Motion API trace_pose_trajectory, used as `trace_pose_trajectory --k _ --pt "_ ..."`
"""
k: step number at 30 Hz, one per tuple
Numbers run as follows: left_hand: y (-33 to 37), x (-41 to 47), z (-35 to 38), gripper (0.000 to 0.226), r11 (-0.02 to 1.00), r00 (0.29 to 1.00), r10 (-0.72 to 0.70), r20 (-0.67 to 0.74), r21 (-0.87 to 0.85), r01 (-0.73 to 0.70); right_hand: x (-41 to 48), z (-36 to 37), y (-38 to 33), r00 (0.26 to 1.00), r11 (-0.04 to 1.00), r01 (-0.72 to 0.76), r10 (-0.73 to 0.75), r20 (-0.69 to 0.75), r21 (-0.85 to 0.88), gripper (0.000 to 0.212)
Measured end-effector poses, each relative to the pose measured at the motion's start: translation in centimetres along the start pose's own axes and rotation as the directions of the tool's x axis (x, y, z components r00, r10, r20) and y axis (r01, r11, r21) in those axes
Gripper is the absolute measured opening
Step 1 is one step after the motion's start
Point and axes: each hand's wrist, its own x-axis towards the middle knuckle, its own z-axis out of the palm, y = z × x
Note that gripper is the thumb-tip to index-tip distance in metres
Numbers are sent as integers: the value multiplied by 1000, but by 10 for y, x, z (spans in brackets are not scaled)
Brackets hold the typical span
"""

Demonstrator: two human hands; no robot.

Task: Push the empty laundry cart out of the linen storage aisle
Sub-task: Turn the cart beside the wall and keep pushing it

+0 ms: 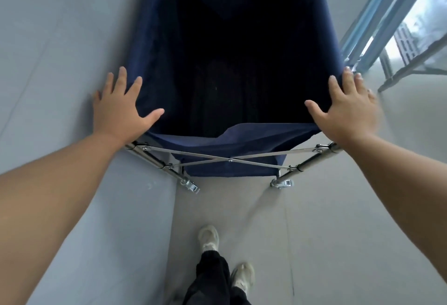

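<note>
1. Laundry cart [232, 46] directly ahead of me: navy fabric bag on a folding steel frame [229, 159], interior dark, nothing visible inside.
2. Cart's left side runs close along the grey wall [48, 38]; can't tell if it touches.
3. My left hand [121, 109]: open, fingers spread, palm flat on the near-left corner of the bag rim. Not gripping.
4. My right hand [343, 113]: open, fingers splayed over the near-right corner of the rim, pressing the fabric.
5. Two casters [193, 186] visible under the near end, on the tile floor [326, 220].
6. Metal rack [387, 38] just beside the cart's right edge.
7. My shoes [209, 238] just behind the cart.
</note>
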Motion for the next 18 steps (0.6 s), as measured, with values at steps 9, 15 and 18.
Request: trace_pose_trajectory --k 9,15,18 --pt "1 -3 5 94 998 999 20 -31 -52 -21 -2 7 6 999 1000 6 -6 -38 -15 79" --pt "7 -5 1 88 999 1000 13 -22 -31 -14 -2 10 7 1000 1000 -1 1 -30 -8 78" --pt "5 -4 1 84 999 999 29 -33 -35 -30 0 10 6 1000 1000 -6 6 -28 -5 78"
